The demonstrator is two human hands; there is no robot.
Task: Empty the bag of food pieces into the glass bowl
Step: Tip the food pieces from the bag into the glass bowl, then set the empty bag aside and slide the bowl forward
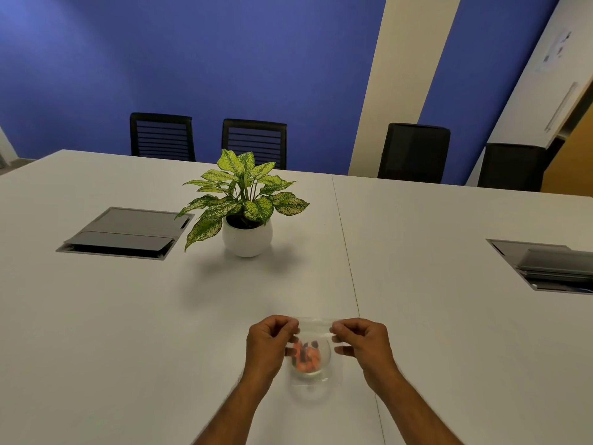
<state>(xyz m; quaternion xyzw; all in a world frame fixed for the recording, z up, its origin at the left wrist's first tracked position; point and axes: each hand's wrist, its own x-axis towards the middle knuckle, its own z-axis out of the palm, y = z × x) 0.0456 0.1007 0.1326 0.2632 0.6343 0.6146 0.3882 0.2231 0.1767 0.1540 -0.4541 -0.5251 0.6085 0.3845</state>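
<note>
A clear plastic bag [316,326] hangs between both hands above the white table [128,332]. My left hand [269,340] pinches its top left corner and my right hand [362,340] pinches its top right corner. Orange and dark food pieces [306,356] show through the plastic, in front of a small glass bowl [309,374] that stands on the table right below the bag. The picture is blurred there, so I cannot tell whether the pieces lie in the bag or in the bowl.
A potted plant [245,232] in a white pot stands farther back at the middle. Grey cable hatches [125,234] [552,268] are set into the table at left and right. Black chairs [255,141] line the far edge.
</note>
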